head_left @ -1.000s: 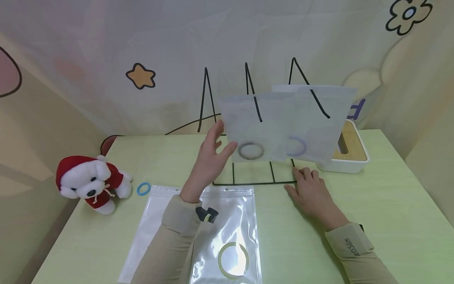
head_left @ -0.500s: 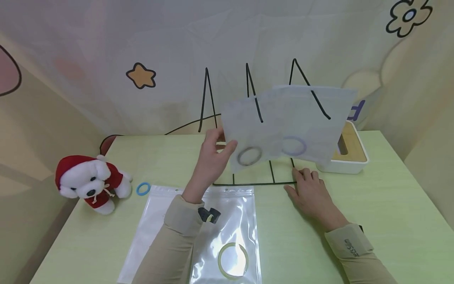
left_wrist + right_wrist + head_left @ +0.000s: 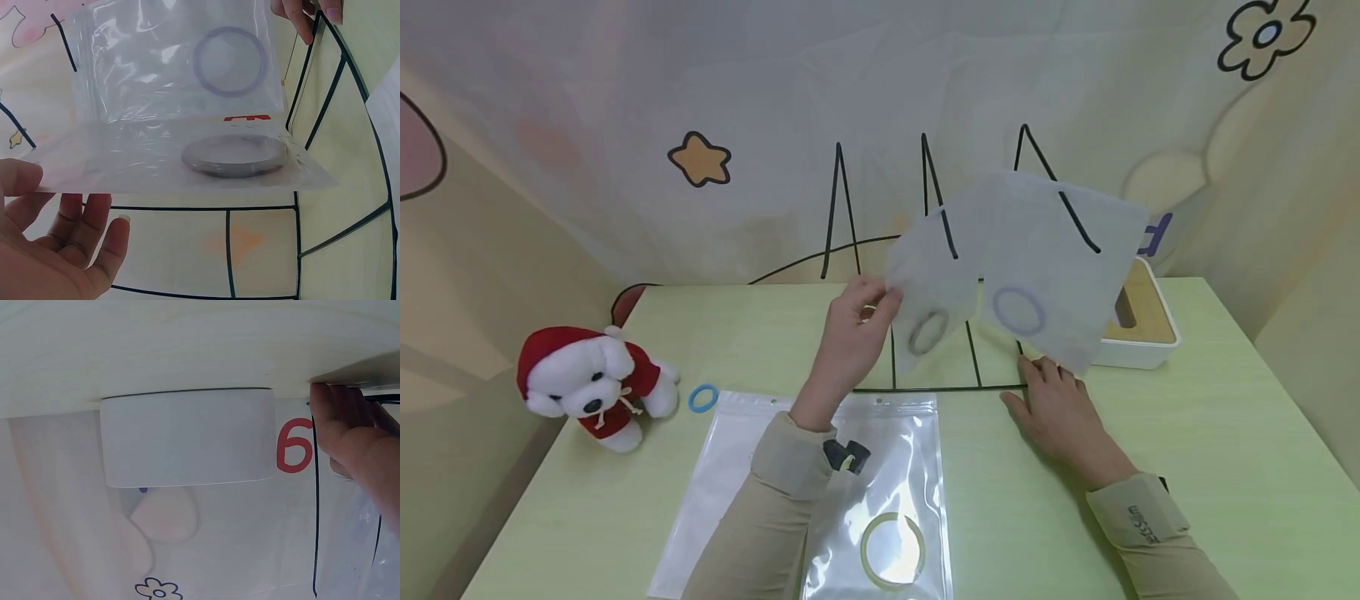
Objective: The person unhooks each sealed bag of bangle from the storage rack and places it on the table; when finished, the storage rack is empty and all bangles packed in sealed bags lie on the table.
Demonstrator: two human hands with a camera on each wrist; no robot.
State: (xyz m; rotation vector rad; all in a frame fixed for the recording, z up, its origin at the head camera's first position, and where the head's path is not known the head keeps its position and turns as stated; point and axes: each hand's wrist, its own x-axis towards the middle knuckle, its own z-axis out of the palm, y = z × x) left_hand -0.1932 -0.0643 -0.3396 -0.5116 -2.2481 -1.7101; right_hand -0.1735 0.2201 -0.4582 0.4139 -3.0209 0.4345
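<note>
My left hand (image 3: 852,329) pinches the left edge of a translucent zip bag (image 3: 925,267) between thumb and index finger; the other fingers spread below in the left wrist view. A grey bangle (image 3: 234,156) lies inside this bag, which hangs on the middle prong of a black wire rack (image 3: 936,389). Behind it, on the right prong, hangs a second zip bag (image 3: 1067,275) holding a purple ring (image 3: 229,61). My right hand (image 3: 1060,412) rests at the front right corner of the rack's base, fingers fairly straight. The rack's left prong carries nothing.
Two flat zip bags lie in front, a silvery one (image 3: 917,467) with a yellow-green ring (image 3: 867,550) and a whitish one (image 3: 715,467). At left are a blue ring (image 3: 703,398) and a plush dog (image 3: 595,383). A white box with a wooden lid (image 3: 1138,354) stands behind right.
My left hand has closed on the bag's left edge. That bag has swung and tilted, and the right bag has turned with it. The right hand stays put.
</note>
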